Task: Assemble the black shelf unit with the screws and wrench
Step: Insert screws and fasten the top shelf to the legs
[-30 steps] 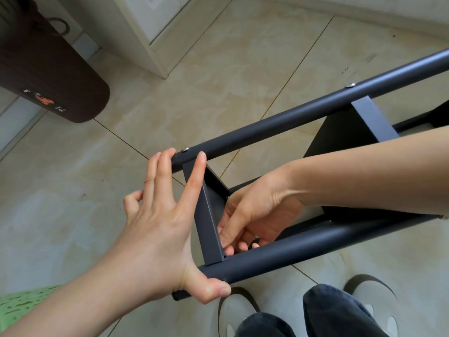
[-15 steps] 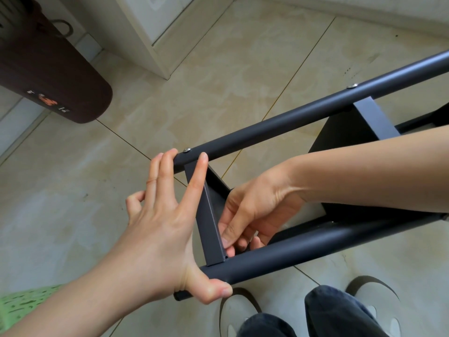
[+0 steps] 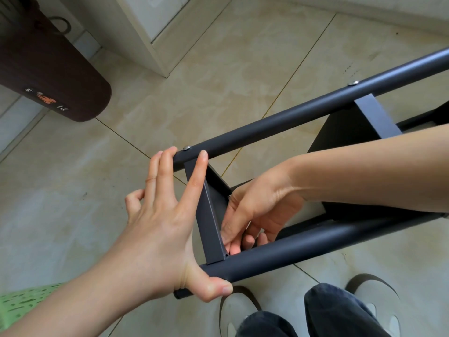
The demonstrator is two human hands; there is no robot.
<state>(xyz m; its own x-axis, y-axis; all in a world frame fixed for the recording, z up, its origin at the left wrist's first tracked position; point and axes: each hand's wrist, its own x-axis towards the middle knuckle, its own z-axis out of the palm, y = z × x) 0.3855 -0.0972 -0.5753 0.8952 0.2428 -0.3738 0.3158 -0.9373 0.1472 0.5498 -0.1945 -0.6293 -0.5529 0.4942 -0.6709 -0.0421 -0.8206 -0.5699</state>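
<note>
At frame centre the left hand (image 3: 165, 229) braces the shelf frame (image 3: 303, 113) with spread fingers and thumb hooked under the lower tube, while the right hand (image 3: 252, 215) pinches something unseen at the lower joint, likely starting a screw that next needs the wrench

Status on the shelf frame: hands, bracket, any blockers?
Left hand spans both tubes, fingers straight, bracing. Right hand works behind the bracket at the lower tube; its grip hidden. No wrench visible.
</note>
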